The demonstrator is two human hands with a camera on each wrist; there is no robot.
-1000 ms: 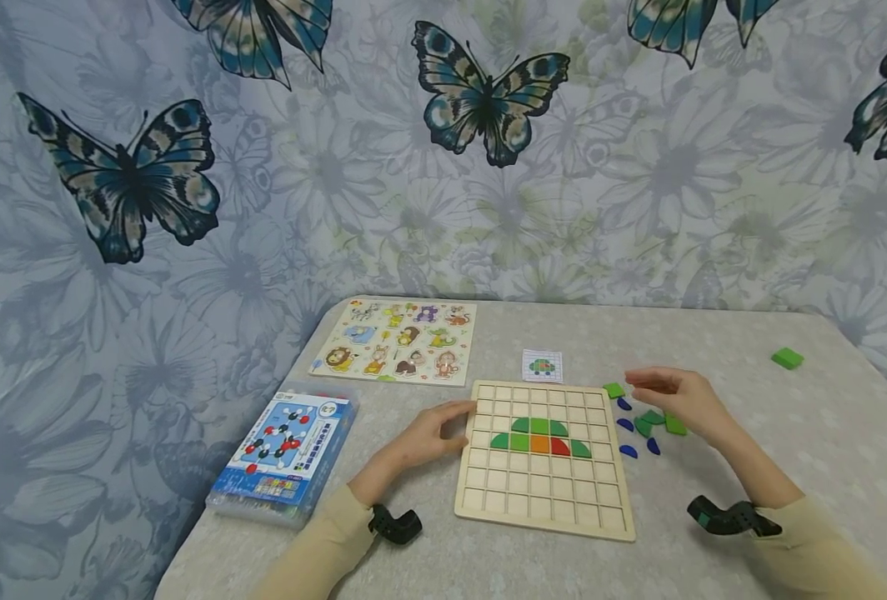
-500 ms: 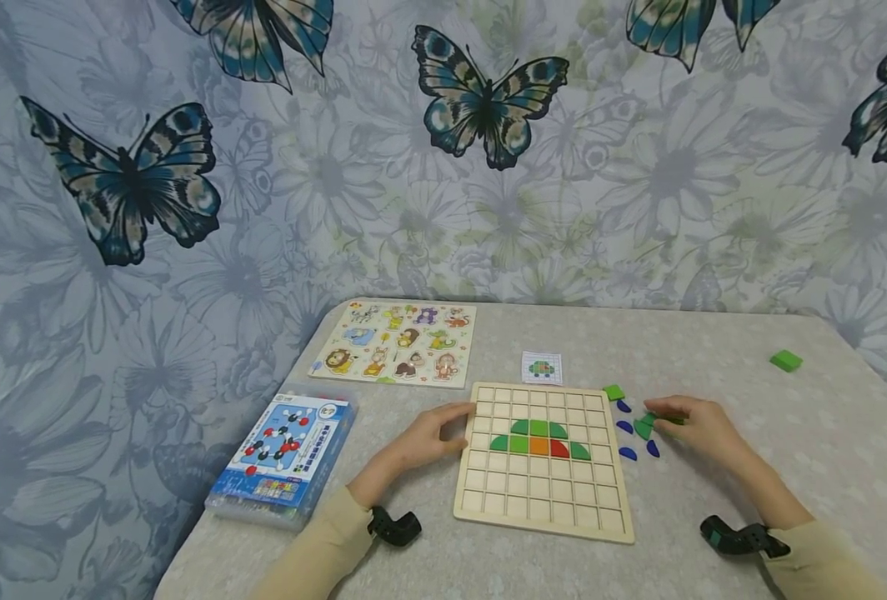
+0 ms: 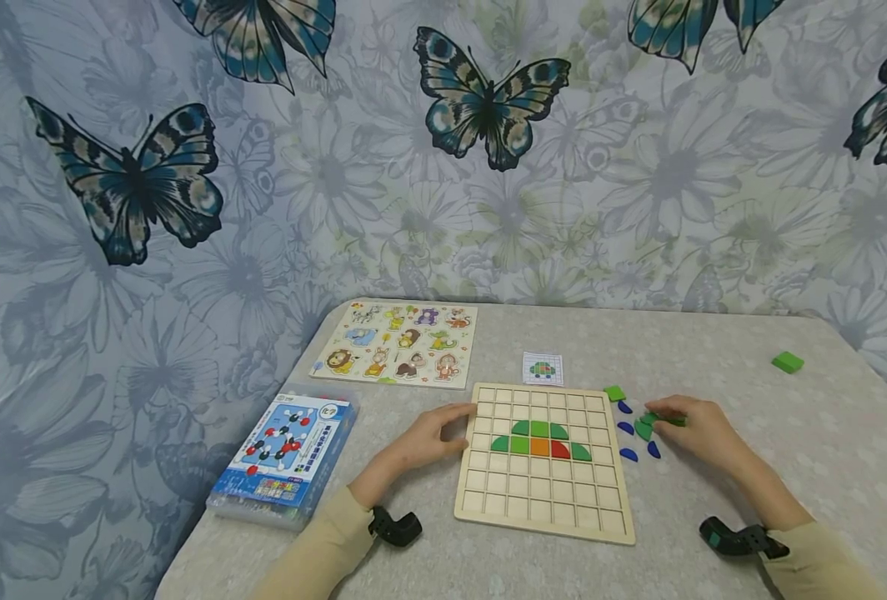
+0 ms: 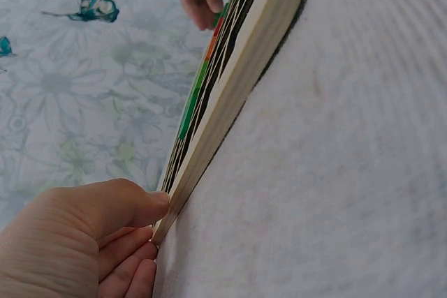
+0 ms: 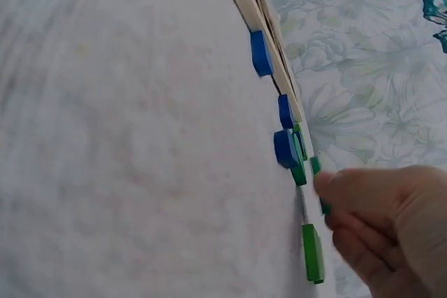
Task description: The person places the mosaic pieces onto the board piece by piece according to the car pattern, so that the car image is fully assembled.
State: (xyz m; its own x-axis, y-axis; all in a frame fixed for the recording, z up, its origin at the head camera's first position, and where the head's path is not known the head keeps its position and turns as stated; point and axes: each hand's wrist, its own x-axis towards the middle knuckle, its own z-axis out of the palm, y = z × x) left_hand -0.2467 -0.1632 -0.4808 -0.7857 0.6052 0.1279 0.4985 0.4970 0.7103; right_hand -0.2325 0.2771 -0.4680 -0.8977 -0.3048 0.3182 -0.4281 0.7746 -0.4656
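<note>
1. Fingers of the right hand [image 3: 700, 428] are pinching a green piece [image 5: 316, 165] to the right of the grid board [image 3: 541, 502].
2. Thumb and bent fingers of the left hand [image 3: 427, 437] are gripping the board's left edge.
3. Compartments are holding green tiles [image 3: 538, 428] in two rows; an orange square [image 3: 539, 447] and a red quarter-round [image 3: 559, 449] are sitting in the near row.
4. At left, a blue-covered box [image 3: 316, 482] is lying closed, its contents showing unclearly.
5. Only the head view is showing the pattern card [image 3: 543, 368] and four blue pieces [image 3: 628, 454]; the right wrist view is showing three.
</note>
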